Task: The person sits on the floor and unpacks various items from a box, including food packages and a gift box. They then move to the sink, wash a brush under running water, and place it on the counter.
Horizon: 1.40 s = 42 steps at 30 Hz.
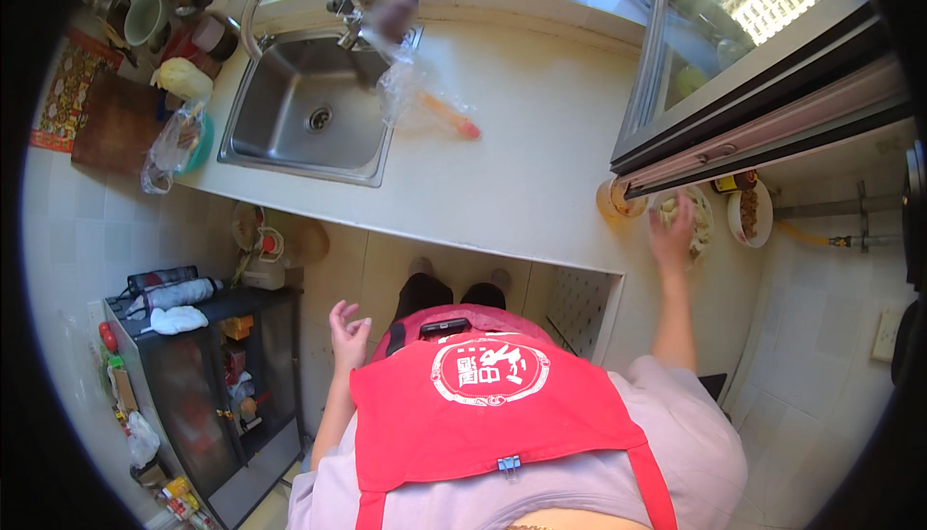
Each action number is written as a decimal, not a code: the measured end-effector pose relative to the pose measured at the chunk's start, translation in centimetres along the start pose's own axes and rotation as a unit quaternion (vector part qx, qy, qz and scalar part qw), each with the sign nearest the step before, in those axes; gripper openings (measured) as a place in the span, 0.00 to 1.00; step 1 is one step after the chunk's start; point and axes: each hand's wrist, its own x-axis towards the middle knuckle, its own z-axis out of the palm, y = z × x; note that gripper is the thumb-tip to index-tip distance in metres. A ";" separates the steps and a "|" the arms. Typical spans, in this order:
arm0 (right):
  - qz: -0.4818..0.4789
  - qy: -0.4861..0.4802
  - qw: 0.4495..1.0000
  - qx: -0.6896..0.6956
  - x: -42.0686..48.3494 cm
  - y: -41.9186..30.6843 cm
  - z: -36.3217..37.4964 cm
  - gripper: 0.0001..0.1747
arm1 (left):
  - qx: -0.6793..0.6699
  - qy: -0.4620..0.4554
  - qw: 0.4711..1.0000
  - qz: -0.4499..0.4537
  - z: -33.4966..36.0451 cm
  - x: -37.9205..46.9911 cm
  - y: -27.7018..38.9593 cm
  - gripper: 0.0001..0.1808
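My right hand [671, 237] reaches over a bowl of pale cut food [700, 229] on the right part of the counter, its fingers at the food; the blur hides whether they grip any. Just left of that bowl stands a jar with orange-brown contents [620, 199]. A white bowl of brown bits [750, 215] is to its right, with a dark-lidded container [735, 182] behind. My left hand [350, 331] hangs in the air beside the red apron [500, 407], fingers apart and holding nothing.
A steel sink [311, 110] with a faucet [253, 16] is set in the counter [536, 161]. Beside it lies a clear plastic bag [405, 88] with a carrot-coloured item. The open window frame [753, 95] juts over the counter's right side. A dark cabinet [210, 385] stands at the lower left.
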 end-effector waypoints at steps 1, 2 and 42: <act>0.056 -0.033 0.994 0.093 -1.9 -0.5 1.2 0.39 | -0.006 0.007 1.000 -0.018 -0.2 -0.3 -0.3 0.34; 0.085 -0.021 0.994 0.072 -3.3 -0.8 2.1 0.40 | -0.003 0.004 1.000 -0.007 -0.4 -0.6 -0.7 0.34; -0.503 -0.441 0.734 0.117 -13.2 -49.9 30.5 0.26 | -0.350 0.445 0.629 -0.532 -8.7 -33.6 -29.2 0.27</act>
